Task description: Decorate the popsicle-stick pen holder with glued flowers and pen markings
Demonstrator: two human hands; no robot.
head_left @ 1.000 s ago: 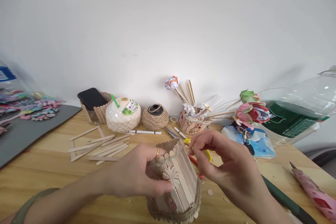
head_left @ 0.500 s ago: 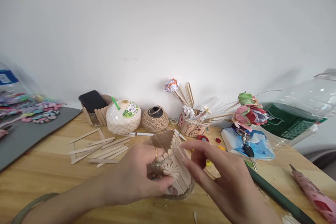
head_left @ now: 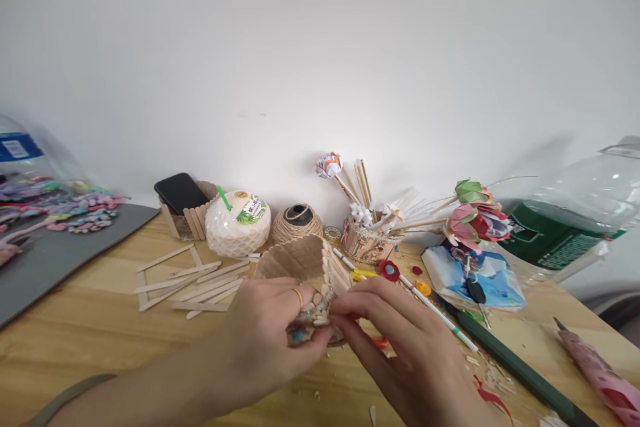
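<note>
A round container made of wooden craft sticks [head_left: 293, 257] is in front of me, its brown inside visible and its rim lined with rounded stick ends. My left hand [head_left: 273, 320], with a ring on one finger, is closed on its near left wall, thumb low on the outside. A small blue spot shows beside the thumb. On the right, my right hand [head_left: 395, 340] has its thumb and fingertips pinched together against the outer wall. Whatever lies between those fingertips is hidden. The hands cover much of the container's front.
Loose craft sticks [head_left: 207, 287] lie to the left. Behind stand a wrapped coconut [head_left: 239, 223], a twine ball [head_left: 297, 221] and a pot of paper flowers [head_left: 370, 240]. To the right are a dark green tool [head_left: 515, 353], a pink glue gun [head_left: 595, 363] and a large bottle [head_left: 565, 233].
The container has tipped, so more of its inside shows and less of its outer wall. My right fingers have closed from a loose spread into a pinch and shifted left and down.
</note>
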